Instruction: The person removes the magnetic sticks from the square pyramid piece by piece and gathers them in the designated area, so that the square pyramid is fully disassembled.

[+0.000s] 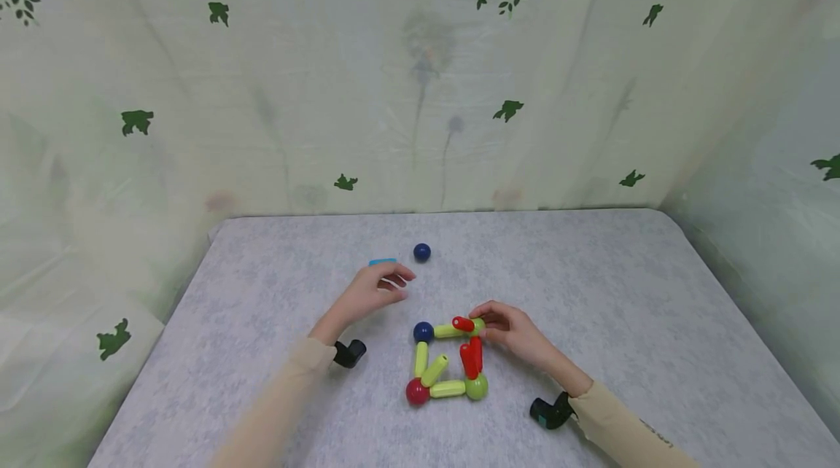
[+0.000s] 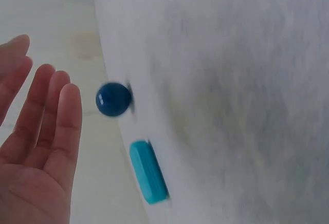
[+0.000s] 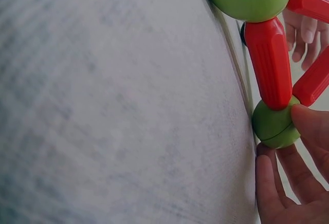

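Note:
A square frame of magnetic rods and balls lies on the table. My right hand (image 1: 521, 337) pinches the green ball (image 3: 272, 129) at its far right corner between thumb and fingers. From that ball run a red rod (image 3: 269, 62) along the right side and another red rod (image 1: 462, 324) angled up. My left hand (image 1: 370, 297) hovers beyond the frame's left side, fingers loosely bent and holding nothing. Just past its fingertips sits a loose dark blue ball (image 1: 422, 252). A light blue rod (image 2: 148, 172) lies beside that ball, partly hidden by the left hand in the head view.
The frame's other corners are a blue ball (image 1: 423, 332), a red ball (image 1: 417, 392) and a green ball (image 1: 477, 387). A yellow-green rod (image 1: 435, 370) tilts up from the red ball. A patterned curtain (image 1: 367, 125) hangs behind the cloth-covered table (image 1: 623, 293).

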### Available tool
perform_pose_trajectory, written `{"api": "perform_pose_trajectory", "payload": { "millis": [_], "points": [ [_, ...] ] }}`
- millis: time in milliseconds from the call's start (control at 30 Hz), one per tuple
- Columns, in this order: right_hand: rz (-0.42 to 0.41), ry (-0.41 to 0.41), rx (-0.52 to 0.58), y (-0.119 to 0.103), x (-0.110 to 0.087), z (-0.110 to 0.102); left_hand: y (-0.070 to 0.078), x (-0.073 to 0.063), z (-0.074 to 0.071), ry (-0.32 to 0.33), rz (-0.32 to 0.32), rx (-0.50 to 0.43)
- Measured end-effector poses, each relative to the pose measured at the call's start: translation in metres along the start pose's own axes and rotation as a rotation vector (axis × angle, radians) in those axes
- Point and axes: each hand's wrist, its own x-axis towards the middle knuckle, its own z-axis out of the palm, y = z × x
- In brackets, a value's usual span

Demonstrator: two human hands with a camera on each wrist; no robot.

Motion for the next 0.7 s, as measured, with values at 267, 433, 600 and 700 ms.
{"api": "perform_pose_trajectory", "payload": {
  "millis": [267, 433, 600, 700],
  "points": [
    [0.006, -0.003, -0.011, -0.001, 0.001, -0.001, 0.013, -0.001, 0.024, -0.109, 0.026, -0.059],
    [0.012, -0.003, -0.008, -0.001, 0.002, -0.001, 0.017, 0.001, 0.038, -0.144, 0.035, -0.111],
    [0.010, -0.001, 0.011, 0.001, 0.000, 0.000, 0.020, 0.004, 0.048, -0.180, 0.046, -0.133],
    [-0.011, 0.000, 0.024, 0.000, -0.001, -0.001, 0.023, 0.006, 0.054, -0.195, 0.047, -0.136]
  ]
}}
